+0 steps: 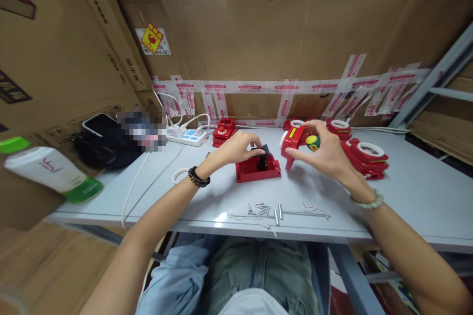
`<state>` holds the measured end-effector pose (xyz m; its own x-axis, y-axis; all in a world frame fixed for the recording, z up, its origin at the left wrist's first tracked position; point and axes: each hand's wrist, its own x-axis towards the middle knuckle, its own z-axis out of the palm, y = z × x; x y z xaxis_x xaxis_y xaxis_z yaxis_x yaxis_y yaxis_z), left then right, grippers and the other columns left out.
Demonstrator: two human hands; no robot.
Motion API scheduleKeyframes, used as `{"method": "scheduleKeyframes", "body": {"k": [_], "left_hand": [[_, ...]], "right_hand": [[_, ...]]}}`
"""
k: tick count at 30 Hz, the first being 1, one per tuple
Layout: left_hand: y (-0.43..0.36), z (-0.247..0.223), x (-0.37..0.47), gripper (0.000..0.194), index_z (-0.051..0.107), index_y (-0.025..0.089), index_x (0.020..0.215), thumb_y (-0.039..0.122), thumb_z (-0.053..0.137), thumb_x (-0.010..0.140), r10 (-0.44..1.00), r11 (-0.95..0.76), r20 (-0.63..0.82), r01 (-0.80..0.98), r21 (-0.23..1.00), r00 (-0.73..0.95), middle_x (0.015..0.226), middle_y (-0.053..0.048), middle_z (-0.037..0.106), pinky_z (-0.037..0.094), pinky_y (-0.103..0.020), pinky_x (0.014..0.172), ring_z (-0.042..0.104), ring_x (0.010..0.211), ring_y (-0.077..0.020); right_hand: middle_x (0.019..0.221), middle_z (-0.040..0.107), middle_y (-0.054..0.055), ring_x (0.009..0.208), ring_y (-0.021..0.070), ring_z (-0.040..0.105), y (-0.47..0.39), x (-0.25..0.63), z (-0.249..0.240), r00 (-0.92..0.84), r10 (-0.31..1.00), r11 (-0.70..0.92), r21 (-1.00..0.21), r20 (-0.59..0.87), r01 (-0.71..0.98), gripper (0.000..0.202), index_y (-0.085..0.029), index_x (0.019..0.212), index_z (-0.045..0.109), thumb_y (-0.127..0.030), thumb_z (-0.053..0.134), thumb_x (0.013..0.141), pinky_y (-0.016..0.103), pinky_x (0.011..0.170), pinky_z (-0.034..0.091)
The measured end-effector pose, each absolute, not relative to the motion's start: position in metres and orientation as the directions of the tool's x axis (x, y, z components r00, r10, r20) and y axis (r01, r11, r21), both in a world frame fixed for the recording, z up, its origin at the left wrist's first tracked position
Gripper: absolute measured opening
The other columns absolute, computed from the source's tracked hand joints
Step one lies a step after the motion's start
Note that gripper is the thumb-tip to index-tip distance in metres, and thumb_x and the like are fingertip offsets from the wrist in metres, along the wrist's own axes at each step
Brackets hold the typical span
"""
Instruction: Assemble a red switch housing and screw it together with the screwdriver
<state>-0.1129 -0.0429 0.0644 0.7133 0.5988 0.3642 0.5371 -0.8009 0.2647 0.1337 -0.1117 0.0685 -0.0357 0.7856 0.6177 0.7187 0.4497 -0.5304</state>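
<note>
Near the middle of the table, my left hand (242, 148) grips a black part (263, 150) at the open red housing (254, 171). My right hand (325, 153) holds a red cover (293, 144) up and tilted, just right of the housing and apart from it. A green and yellow screwdriver handle (312, 142) shows beside the right palm; whether the hand holds it is unclear. Several screws (261, 208), two metal pins (278, 214) and thin rods (301, 213) lie near the front edge. A white ring (180, 175) lies beside my left wrist.
More red units stand at the back (223, 132) and right (365, 156). At the left are a white power strip (187, 136), a black bag (98, 150) and a bottle (55, 170). Cardboard (251, 24) walls the back; a white cable (135, 184) crosses the left side.
</note>
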Motion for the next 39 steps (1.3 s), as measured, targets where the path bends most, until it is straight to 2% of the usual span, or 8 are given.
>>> {"method": "scheduleKeyframes", "body": {"k": [6, 13, 23, 39], "left_hand": [[-0.043, 0.065, -0.111, 0.022, 0.070, 0.016, 0.092, 0.037, 0.064, 0.090, 0.563, -0.826, 0.368, 0.510, 0.239, 0.740, 0.091, -0.006, 0.073, 0.047, -0.031, 0.076, 0.065, 0.085, -0.0196], [-0.046, 0.065, -0.105, 0.023, 0.071, 0.015, 0.094, 0.037, 0.066, 0.089, 0.587, -0.809, 0.275, 0.547, 0.215, 0.761, 0.097, -0.007, 0.073, 0.046, -0.031, 0.078, 0.066, 0.089, -0.0209], [-0.048, 0.058, -0.108, 0.022, 0.069, 0.018, 0.094, 0.039, 0.065, 0.089, 0.596, -0.803, 0.317, 0.548, 0.235, 0.737, 0.097, -0.006, 0.071, 0.045, -0.035, 0.084, 0.061, 0.096, -0.0230], [-0.047, 0.053, -0.108, 0.025, 0.068, 0.017, 0.093, 0.041, 0.061, 0.092, 0.597, -0.802, 0.329, 0.548, 0.235, 0.732, 0.097, -0.008, 0.071, 0.046, -0.036, 0.083, 0.061, 0.093, -0.0226]], "right_hand": [[0.113, 0.070, 0.011, 0.104, 0.0303, 0.067, -0.111, 0.132, 0.068, -0.041, 0.782, 0.456, -0.526, 0.621, 0.718, 0.066, -0.019, 0.117, 0.054, -0.046, 0.080, 0.063, 0.046, 0.091, 0.053], [0.112, 0.070, 0.011, 0.104, 0.0302, 0.067, -0.112, 0.133, 0.068, -0.038, 0.781, 0.453, -0.524, 0.623, 0.721, 0.068, -0.018, 0.119, 0.054, -0.047, 0.081, 0.063, 0.046, 0.092, 0.053], [0.112, 0.070, 0.011, 0.103, 0.0304, 0.068, -0.112, 0.132, 0.068, -0.036, 0.776, 0.458, -0.525, 0.629, 0.717, 0.066, -0.019, 0.117, 0.054, -0.046, 0.081, 0.063, 0.047, 0.092, 0.053], [0.112, 0.070, 0.012, 0.104, 0.0304, 0.067, -0.113, 0.132, 0.070, -0.035, 0.783, 0.453, -0.531, 0.621, 0.716, 0.067, -0.019, 0.118, 0.054, -0.046, 0.081, 0.063, 0.047, 0.092, 0.053]]}}
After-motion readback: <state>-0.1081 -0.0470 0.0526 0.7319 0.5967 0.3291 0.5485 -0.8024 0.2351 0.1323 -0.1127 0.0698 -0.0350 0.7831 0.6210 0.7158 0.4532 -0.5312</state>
